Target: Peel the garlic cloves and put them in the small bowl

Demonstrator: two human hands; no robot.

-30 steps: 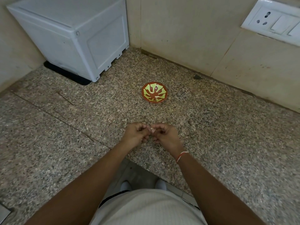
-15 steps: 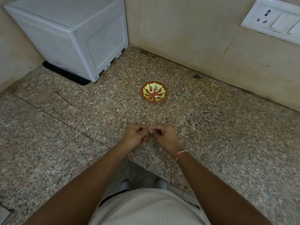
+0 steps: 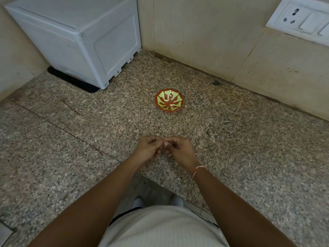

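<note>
A small red bowl (image 3: 169,102) with a yellow-green pattern stands on the speckled granite counter (image 3: 240,139), and I see nothing inside it. Nearer to me, my left hand (image 3: 148,149) and my right hand (image 3: 179,148) meet fingertip to fingertip just above the counter. Between them they pinch a small pale garlic clove (image 3: 166,143), mostly hidden by the curled fingers. The hands hover about a hand's length in front of the bowl.
A white plastic box (image 3: 80,38) on a black base stands at the back left corner. Beige tiled walls close the back, with a white socket and switch plate (image 3: 302,18) at the upper right. The counter's front edge (image 3: 160,182) runs just below my wrists.
Both hands stay together in the same spot; only the fingers shift slightly around the clove. The bowl has not moved.
</note>
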